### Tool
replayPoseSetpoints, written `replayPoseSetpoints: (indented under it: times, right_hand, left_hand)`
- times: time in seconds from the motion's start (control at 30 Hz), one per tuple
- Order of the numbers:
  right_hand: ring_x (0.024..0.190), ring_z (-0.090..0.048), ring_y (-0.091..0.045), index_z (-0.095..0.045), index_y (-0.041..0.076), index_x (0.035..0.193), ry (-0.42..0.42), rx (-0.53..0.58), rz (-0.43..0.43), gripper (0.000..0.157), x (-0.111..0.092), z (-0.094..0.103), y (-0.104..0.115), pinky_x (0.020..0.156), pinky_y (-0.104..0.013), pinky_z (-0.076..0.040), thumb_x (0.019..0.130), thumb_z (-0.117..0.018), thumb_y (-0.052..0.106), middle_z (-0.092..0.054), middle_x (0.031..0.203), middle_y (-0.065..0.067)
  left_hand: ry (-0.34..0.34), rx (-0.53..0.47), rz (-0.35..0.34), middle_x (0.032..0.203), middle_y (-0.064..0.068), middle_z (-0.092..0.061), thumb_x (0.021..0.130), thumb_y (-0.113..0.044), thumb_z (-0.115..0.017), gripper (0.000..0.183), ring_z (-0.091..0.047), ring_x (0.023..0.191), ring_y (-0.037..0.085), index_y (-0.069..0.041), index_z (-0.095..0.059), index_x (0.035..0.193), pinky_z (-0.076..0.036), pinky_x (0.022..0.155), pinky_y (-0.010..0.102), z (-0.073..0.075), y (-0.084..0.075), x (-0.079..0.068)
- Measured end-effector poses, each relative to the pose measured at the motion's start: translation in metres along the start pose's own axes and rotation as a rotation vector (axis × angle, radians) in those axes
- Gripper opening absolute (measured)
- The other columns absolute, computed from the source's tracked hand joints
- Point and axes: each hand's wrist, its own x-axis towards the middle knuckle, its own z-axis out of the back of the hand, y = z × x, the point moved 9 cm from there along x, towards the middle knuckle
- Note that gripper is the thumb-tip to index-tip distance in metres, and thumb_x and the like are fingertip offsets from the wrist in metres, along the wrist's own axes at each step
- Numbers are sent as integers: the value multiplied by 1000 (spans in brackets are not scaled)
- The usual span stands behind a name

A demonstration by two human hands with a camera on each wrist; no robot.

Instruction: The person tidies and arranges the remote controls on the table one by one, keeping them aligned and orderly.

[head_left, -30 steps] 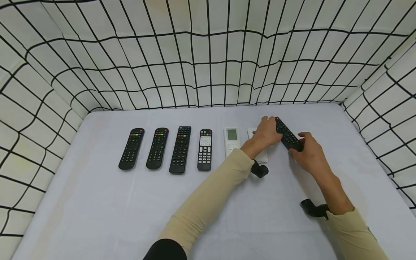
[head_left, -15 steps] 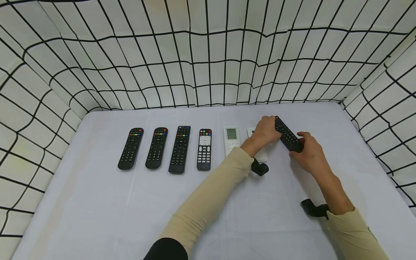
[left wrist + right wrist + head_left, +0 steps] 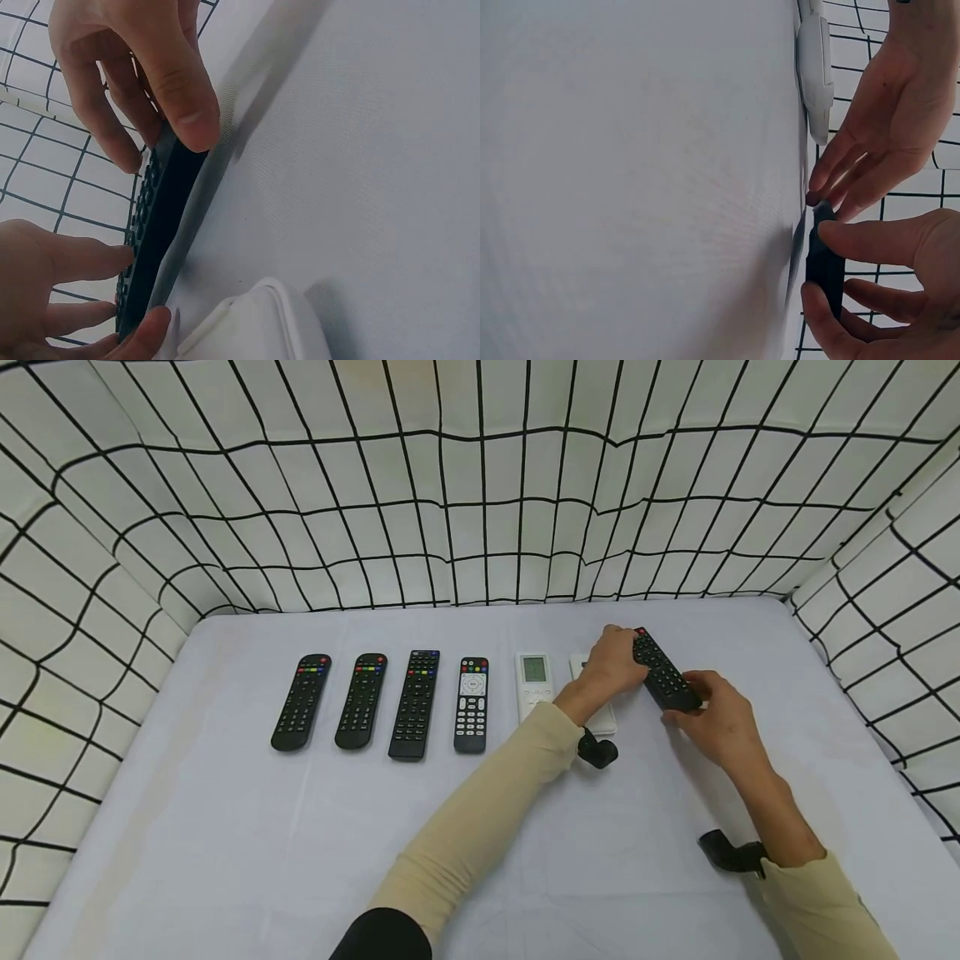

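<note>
A black remote control (image 3: 663,672) slants at the right of the table, between both hands. My left hand (image 3: 615,662) holds its far end, the one with a red button. At the near end, my right hand (image 3: 722,718) pinches it between thumb and fingers. The left wrist view shows the remote control (image 3: 171,191) edge-on, just above the white cloth, with a shadow under it. In the right wrist view its dark end (image 3: 826,270) sits between the right thumb and fingers. A white remote control (image 3: 603,720) lies partly hidden beneath my left hand and wrist.
Left of the hands, a row holds another white remote (image 3: 535,672) with a screen, a black one with a pale button ring (image 3: 472,710), and several more black remotes (image 3: 415,706). Black wire mesh (image 3: 483,506) over white panels borders the white-covered table (image 3: 247,860) behind and at both sides.
My right hand and forearm have shifted slightly down and to the right at the remote control's near end. The left hand and the row of remotes stay nearly the same.
</note>
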Motion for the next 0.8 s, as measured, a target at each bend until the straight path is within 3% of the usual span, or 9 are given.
replayPoseSetpoints:
  times: [0.23,0.33,0.4,0.47,0.53,0.63,0.8]
  right_hand:
    - [107,-67,-46,-52,-9,143,-59,12,39,62,-9,6,5,88,-51,-59,90,-79,10,-60,129,-34]
    - [105,-68,-45,-54,-9,141,-79,18,55,61,-12,8,7,80,-32,-59,90,-80,11,-61,127,-33]
    - [102,-69,-44,-55,-9,140,-82,23,66,60,-13,8,7,74,-18,-53,89,-81,12,-61,126,-33]
    - [101,-69,-44,-56,-9,139,-81,28,73,60,-15,7,6,72,-13,-49,89,-81,13,-62,124,-32]
    - [101,-69,-44,-56,-9,138,-80,32,77,60,-16,6,7,75,-21,-55,89,-82,13,-62,124,-33]
    - [103,-67,-45,-55,-9,137,-76,35,71,61,-19,4,9,82,-42,-59,89,-83,15,-62,124,-33]
    - [104,-66,-44,-53,-8,138,-54,29,54,63,-22,1,15,85,-48,-57,90,-83,20,-63,124,-33]
  left_hand:
    - [-23,-53,8,161,8,-45,100,-32,-71,59,-55,142,19,-12,-53,152,-45,116,26,-2,1,1]
    - [-31,-57,-1,159,8,-47,98,-35,-73,60,-56,141,18,-12,-55,150,-45,116,26,-1,0,1]
    - [-30,-49,-12,158,8,-49,96,-35,-75,60,-55,140,18,-12,-56,149,-45,116,25,0,-1,1]
    - [-20,-40,-24,157,8,-50,96,-35,-76,61,-55,141,18,-12,-57,149,-44,116,25,-1,-2,1]
    - [-6,-28,-41,157,8,-50,95,-35,-76,62,-54,141,18,-12,-57,149,-43,117,25,0,-3,1]
    - [13,-6,-64,155,8,-52,95,-36,-76,63,-53,142,18,-11,-57,149,-43,118,24,1,-3,1]
    - [37,21,-77,154,7,-54,93,-38,-79,65,-53,140,17,-11,-58,148,-43,117,24,3,-4,0]
